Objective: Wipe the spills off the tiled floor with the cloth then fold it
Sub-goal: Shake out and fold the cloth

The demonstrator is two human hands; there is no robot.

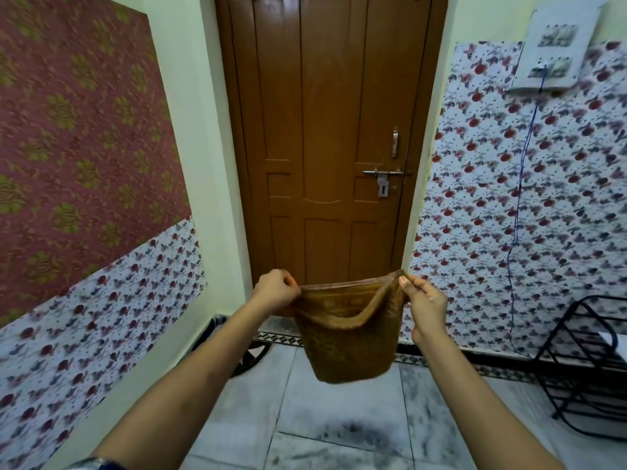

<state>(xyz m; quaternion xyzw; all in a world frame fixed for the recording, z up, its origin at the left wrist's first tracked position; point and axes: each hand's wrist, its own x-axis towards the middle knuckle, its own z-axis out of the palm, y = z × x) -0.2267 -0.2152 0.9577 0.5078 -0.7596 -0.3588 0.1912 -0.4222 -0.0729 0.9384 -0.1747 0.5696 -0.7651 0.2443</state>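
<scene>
Cloth (349, 337) is hanging doubled in the air before the door (325, 130), above the floor (339, 418); we're pinching its top corners, left hand (276, 290) and right hand (425, 305).

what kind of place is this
Likely a hallway or entry inside a home: a closed brown wooden door with a latch, floral wallpaper on the walls, a tiled floor and a black metal rack at the right.
</scene>
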